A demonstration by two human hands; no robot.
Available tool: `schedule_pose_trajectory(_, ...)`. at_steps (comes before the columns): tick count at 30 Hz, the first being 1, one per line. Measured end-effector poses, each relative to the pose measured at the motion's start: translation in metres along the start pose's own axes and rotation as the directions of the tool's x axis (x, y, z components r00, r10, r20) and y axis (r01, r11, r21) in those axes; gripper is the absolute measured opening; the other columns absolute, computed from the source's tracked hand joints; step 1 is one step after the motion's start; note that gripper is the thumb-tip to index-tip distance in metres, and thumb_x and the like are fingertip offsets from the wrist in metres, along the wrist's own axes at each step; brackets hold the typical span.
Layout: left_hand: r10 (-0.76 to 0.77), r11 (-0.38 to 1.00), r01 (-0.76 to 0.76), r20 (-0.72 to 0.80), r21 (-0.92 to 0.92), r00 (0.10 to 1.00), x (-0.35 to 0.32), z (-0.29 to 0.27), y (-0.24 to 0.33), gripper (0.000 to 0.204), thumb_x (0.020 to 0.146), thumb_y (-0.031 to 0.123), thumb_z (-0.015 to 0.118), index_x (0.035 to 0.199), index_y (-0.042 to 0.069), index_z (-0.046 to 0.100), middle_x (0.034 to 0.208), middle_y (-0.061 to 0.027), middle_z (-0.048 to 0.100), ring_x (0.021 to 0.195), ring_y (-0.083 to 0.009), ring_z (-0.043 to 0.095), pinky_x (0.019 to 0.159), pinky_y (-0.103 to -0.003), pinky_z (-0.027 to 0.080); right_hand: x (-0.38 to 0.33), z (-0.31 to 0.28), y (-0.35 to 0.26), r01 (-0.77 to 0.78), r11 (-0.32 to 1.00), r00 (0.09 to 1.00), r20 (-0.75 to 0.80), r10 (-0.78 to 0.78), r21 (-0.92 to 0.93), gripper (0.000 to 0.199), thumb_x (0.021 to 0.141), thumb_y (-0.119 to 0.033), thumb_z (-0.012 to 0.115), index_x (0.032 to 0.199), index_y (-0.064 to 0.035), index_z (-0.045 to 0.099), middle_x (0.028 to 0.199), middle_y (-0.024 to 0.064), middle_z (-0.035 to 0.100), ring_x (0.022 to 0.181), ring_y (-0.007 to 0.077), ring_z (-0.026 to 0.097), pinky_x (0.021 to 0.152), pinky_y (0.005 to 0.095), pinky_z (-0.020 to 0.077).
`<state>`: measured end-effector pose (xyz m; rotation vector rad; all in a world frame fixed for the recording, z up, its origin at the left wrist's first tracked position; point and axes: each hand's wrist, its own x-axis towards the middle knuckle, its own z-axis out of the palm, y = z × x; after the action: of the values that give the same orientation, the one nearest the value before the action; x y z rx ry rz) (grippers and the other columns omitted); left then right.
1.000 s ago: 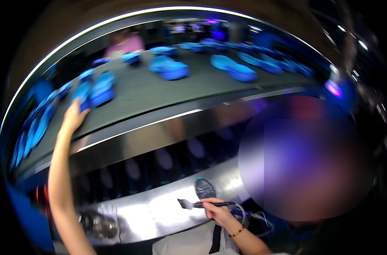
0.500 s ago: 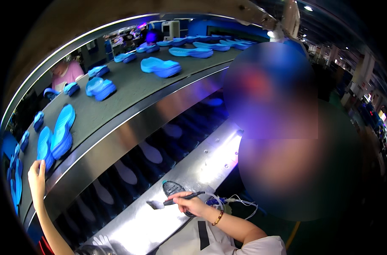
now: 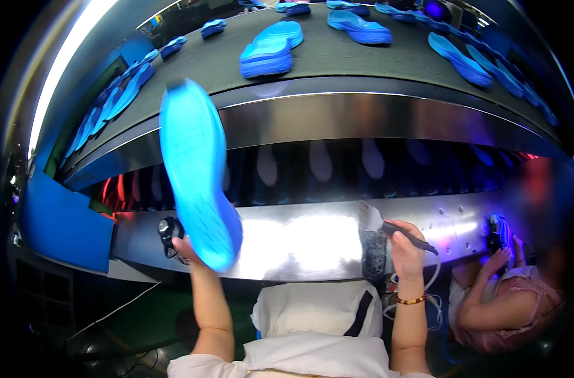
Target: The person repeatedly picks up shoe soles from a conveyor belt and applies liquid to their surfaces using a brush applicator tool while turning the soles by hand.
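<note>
A bright blue shoe sole (image 3: pixel 195 170) is held up, toe and heel roughly upright, above the left part of the metal ledge. My left hand (image 3: pixel 185 249) is closed around its lower end, with the fingers largely hidden behind it. In my right hand (image 3: pixel 406 252) is a brush with a dark handle (image 3: pixel 413 239), a white tube trailing from its end. The flat brush head (image 3: pixel 370 217) sits just above a dark, textured, sole-shaped piece (image 3: pixel 375 257) on the metal ledge (image 3: pixel 299 236); whether they touch I cannot tell.
Beyond the ledge, a dark green conveyor belt (image 3: pixel 224 60) carries several blue soles (image 3: pixel 271 50). Pale sole shapes (image 3: pixel 320 160) line a dark recess below it. A small black device (image 3: pixel 170 234) stands beside my left hand. At right a co-worker (image 3: pixel 504 296) handles a shoe (image 3: pixel 500 233).
My left hand was at a pair of soles on the belt; it now holds one sole raised over the ledge. The brush stays in my right hand. The view has turned.
</note>
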<state>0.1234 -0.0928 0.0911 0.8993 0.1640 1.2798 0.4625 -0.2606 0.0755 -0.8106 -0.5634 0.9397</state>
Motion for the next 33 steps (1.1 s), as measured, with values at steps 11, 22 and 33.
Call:
schedule_pose_trajectory(11, -0.686, 0.508, 0.753, 0.332, -0.417, 0.647, -0.035, 0.076, -0.125, 0.103, 0.067, 0.082, 0.008, 0.133, 0.005, 0.027, 0.122, -0.0221, 0.044, 0.112, -0.0341, 0.045, 0.093, -0.046, 0.038, 0.020, 0.041, 0.032, -0.087, 0.995, 0.984, 0.151, 0.093, -0.049, 0.019, 0.077, 0.002, 0.052, 0.095, 0.0024, 0.057, 0.097, 0.0158, 0.061, 0.090, 0.0195, 0.057, 0.085, 0.0298, 0.0419)
schedule_pose_trajectory(22, -0.778, 0.613, 0.756, -0.007, -0.229, 0.628, -0.035, 0.087, -0.151, 0.083, 0.077, 0.072, 0.012, 0.135, 0.014, 0.024, 0.136, -0.0094, 0.029, 0.124, -0.0254, 0.030, 0.102, -0.042, 0.025, 0.028, 0.096, 0.028, 0.527, 0.452, 0.850, 0.441, -0.289, -0.720, 0.017, 0.066, -0.008, 0.065, 0.081, 0.0009, 0.062, 0.081, 0.0159, 0.064, 0.075, 0.0289, 0.063, 0.069, 0.0325, 0.0491)
schedule_pose_trajectory(33, -0.767, 0.558, 0.761, 0.144, -0.332, 0.625, -0.020, 0.102, -0.104, 0.093, 0.074, 0.075, 0.001, 0.132, 0.008, 0.029, 0.115, -0.0182, 0.049, 0.103, -0.0289, 0.050, 0.086, -0.045, 0.043, 0.004, 0.080, -0.028, 0.158, 0.854, 0.930, 0.365, 0.040, -0.495, 0.018, 0.071, -0.001, 0.063, 0.089, 0.0028, 0.063, 0.087, 0.0116, 0.065, 0.075, 0.0166, 0.062, 0.070, 0.0274, 0.0490)
